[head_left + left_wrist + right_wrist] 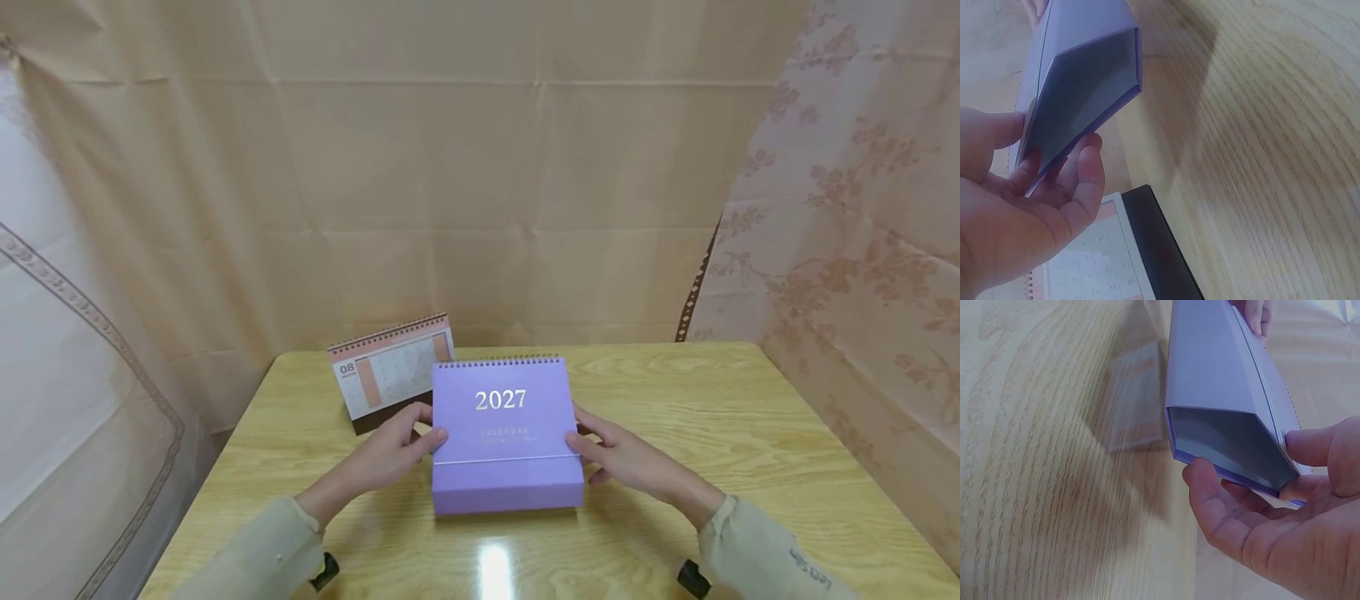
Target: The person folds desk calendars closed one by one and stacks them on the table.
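Steadying the purple calendar [506, 442] between 2 hands looks to be the work at this moment, and it goes best with equal support from each side: hold both edges at matching height, let the thumbs press only lightly on the cover, and carry the weight on the fingers behind, since the hollow stand would probably flex if squeezed hard at its ends. Any turning or lowering would call for both wrists to move together, so that the coil binding [501, 362] does not twist and the base meets the table [675, 383] level. The white-and-orange calendar [397, 371], showing 08, stands close behind on the left, partly hidden, and the left knuckles could bump it. The purple calendar lies squarely between the hands, its 2027 cover facing the head camera, binding edge away from the person. The left hand [393, 446] has hold of its left edge, and the right hand [618, 450] its right edge at about the same level. Each grip is parted by roughly the calendar's thickness, thumb on the cover and fingers curled behind, with the hollow end [1088, 81] showing in both wrist views. The calendar seems raised, but whether every bottom edge is clear I cannot tell.
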